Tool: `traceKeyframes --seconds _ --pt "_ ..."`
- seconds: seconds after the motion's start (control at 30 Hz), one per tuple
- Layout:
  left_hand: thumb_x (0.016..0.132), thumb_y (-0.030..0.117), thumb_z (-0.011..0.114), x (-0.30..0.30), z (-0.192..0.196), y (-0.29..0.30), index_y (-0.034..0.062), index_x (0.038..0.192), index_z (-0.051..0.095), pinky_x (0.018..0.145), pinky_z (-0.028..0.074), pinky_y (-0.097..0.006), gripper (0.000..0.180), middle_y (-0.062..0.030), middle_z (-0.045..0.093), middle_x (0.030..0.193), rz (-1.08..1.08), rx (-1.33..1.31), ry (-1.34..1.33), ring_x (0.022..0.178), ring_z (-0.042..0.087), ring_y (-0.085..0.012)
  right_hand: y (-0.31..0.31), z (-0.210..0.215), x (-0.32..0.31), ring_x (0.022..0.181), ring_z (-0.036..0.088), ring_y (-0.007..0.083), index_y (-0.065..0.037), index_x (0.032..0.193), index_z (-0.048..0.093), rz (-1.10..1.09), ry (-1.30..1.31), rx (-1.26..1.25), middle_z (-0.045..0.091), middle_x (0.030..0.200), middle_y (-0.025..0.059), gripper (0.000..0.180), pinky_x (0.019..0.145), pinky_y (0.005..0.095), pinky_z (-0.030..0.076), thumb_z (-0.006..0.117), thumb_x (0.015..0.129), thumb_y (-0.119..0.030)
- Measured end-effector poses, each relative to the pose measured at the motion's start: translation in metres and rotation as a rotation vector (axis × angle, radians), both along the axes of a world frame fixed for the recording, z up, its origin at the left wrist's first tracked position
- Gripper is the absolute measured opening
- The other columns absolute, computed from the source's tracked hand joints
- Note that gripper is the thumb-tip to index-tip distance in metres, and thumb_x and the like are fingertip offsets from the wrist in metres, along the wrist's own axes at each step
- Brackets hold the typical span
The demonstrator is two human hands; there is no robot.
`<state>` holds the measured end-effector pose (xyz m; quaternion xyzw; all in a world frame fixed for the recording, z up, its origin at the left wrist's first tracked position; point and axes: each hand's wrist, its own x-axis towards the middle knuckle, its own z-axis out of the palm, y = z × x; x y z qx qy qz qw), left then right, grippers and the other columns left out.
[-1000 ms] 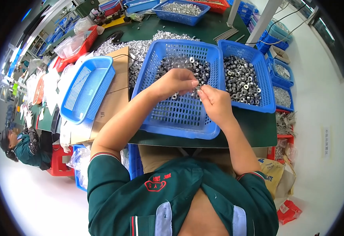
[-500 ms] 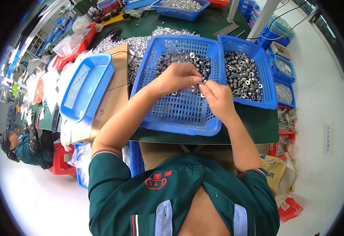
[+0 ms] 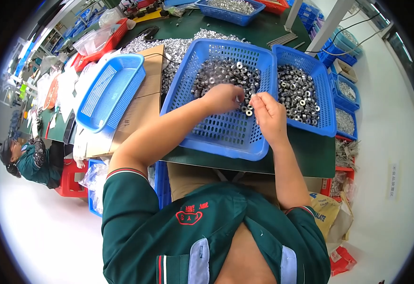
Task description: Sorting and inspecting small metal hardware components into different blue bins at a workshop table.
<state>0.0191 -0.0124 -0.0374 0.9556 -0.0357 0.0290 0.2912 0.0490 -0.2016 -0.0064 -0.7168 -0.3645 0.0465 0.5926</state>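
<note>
Hands: left hand and right hand pinch metal rings over blue basket.

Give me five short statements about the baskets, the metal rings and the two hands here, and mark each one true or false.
1. Both hands are over the middle blue basket. True.
2. The basket to the right is empty. False: it holds a heap of metal rings.
3. The shallow blue basket on the left holds no rings. True.
4. The left hand rests on the cardboard sheet. False: it is in the middle basket, at the ring pile.
5. The right hand grips a red tool. False: no tool shows; its fingertips pinch something small near the rings.
</note>
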Motion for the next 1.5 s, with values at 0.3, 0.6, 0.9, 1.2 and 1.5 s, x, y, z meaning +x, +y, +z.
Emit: traceKeyframes --seconds 0.3,0.6,0.9,1.2,1.5 --pt "0.078 0.019 0.064 0.000 -0.012 -0.006 0.0171 0.102 0.066 0.080 0.051 -0.044 0.024 -0.0101 0.066 0.096 -0.112 0.384 -0.059 0.094 0.062 -0.0321 -0.003 0.002 0.001 0.052 0.057 0.0188 -0.002 0.085 0.061 -0.006 -0.036 -0.059 0.058 0.060 0.0109 0.020 0.051 0.0309 0.043 0.059 0.093 -0.020" --pt "0.084 0.017 0.058 -0.004 -0.002 -0.015 0.0081 0.095 0.060 0.073 0.052 -0.046 0.014 -0.0174 0.068 0.086 -0.110 0.481 -0.011 0.086 0.067 -0.0356 -0.002 0.001 0.003 0.050 0.056 0.0221 -0.003 0.084 0.061 -0.023 -0.086 -0.067 0.056 0.059 0.0124 0.020 0.049 0.0330 0.042 0.059 0.092 -0.021" --pt "0.087 0.017 0.066 0.000 0.028 0.010 -0.0014 0.097 0.062 0.060 0.044 -0.024 0.021 -0.0057 0.063 0.079 0.122 -0.707 0.074 0.066 0.055 -0.0110 0.000 0.000 -0.002 0.054 0.050 0.0078 -0.001 0.084 0.061 -0.030 -0.164 -0.079 0.056 0.060 0.0046 0.018 0.051 0.0264 0.040 0.059 0.092 -0.017" --pt "0.097 0.025 0.057 -0.015 0.048 0.002 0.0022 0.104 0.056 0.048 0.031 -0.019 0.024 -0.0051 0.060 0.078 -0.162 -1.231 0.306 0.054 0.041 -0.0056 0.002 0.004 -0.001 0.057 0.062 0.0274 -0.004 0.084 0.062 -0.014 -0.143 -0.119 0.063 0.066 0.0124 0.019 0.052 0.0357 0.045 0.057 0.092 -0.021" --pt "0.098 0.019 0.053 -0.018 0.052 0.005 -0.0003 0.113 0.061 0.053 0.034 -0.020 0.026 -0.0031 0.060 0.077 -0.115 -1.276 0.297 0.059 0.045 -0.0063 0.002 0.007 -0.002 0.056 0.061 0.0277 -0.003 0.084 0.062 -0.033 -0.155 -0.129 0.063 0.068 0.0137 0.018 0.051 0.0358 0.045 0.058 0.091 -0.020"
